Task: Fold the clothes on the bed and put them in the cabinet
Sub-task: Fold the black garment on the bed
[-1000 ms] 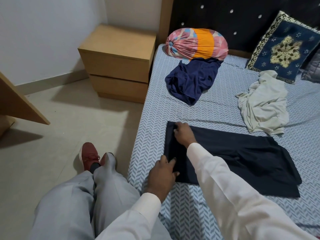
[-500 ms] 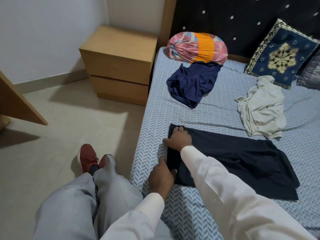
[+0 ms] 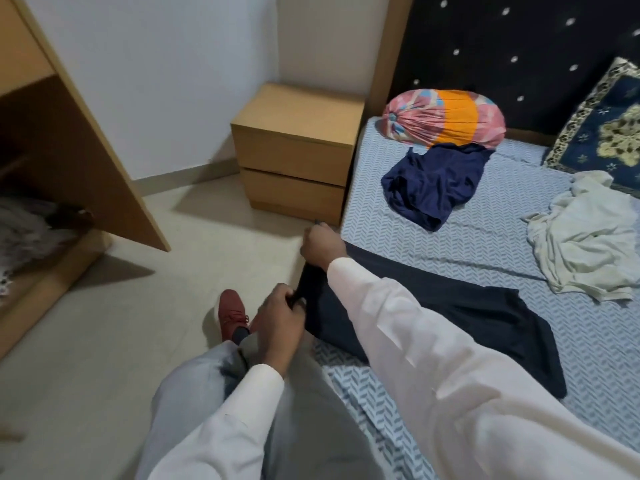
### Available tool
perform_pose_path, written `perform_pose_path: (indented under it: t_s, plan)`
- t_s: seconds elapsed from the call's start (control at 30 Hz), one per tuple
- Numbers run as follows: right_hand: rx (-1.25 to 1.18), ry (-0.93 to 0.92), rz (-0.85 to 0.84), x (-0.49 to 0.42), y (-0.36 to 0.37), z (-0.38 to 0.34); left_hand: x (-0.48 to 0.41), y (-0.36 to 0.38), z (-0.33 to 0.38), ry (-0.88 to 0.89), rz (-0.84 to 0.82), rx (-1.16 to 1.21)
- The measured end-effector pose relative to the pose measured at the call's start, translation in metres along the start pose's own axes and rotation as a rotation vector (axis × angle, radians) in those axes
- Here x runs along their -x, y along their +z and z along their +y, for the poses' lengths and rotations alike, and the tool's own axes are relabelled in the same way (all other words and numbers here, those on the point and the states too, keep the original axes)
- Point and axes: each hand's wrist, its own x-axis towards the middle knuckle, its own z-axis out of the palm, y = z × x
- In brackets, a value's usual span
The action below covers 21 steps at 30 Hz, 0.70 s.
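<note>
Dark folded trousers (image 3: 467,317) lie along the near side of the bed (image 3: 450,244), their left end lifted off the mattress past the bed's edge. My left hand (image 3: 280,323) grips the near corner of that end. My right hand (image 3: 322,245) pinches the far corner, higher up. A crumpled navy garment (image 3: 433,185) lies further up the bed, and a crumpled cream garment (image 3: 585,240) lies at the right. The open wooden cabinet (image 3: 83,140) stands at the left, with grey cloth (image 3: 24,233) on its lower shelf.
A wooden two-drawer bedside table (image 3: 294,157) stands between the wall and the bed. A pink and orange bundle (image 3: 446,117) and a blue patterned cushion (image 3: 602,133) lean on the dark headboard. My legs and a red shoe (image 3: 232,313) are on the tiled floor by the bed.
Both hands went from pressing flat on the trousers' left end to gripping its corners and pulling it up and left off the bed edge. The view swung left, bringing the cabinet in.
</note>
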Motion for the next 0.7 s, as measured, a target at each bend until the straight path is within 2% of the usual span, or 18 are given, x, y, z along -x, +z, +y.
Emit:
perform_pose_path:
  t_s: [0.1, 0.17, 0.3, 0.4, 0.53, 0.6, 0.7]
  plan:
    - [-0.079, 0.003, -0.095, -0.001, -0.003, -0.02, -0.004, -0.021, -0.004, 0.068, 0.058, 0.001]
    - [-0.173, 0.035, -0.174, 0.006, -0.003, -0.011, 0.0, -0.02, -0.003, 0.126, 0.036, 0.035]
    - [-0.368, 0.023, -0.089, 0.032, -0.006, 0.05, 0.029, 0.01, 0.012, 0.245, -0.032, 0.063]
    - [-0.661, 0.072, -0.027, 0.06, -0.002, 0.109, 0.056, 0.038, 0.028, 0.365, -0.09, 0.014]
    - [-1.071, 0.188, 0.021, 0.101, 0.007, 0.187, 0.073, 0.082, 0.035, 0.466, -0.185, -0.411]
    - [-1.159, 0.241, 0.038, 0.119, 0.009, 0.218, 0.077, 0.097, 0.033, 0.452, -0.264, -0.613]
    - [-1.244, 0.311, 0.085, 0.142, 0.005, 0.261, 0.08, 0.115, 0.028, 0.481, -0.345, -0.741]
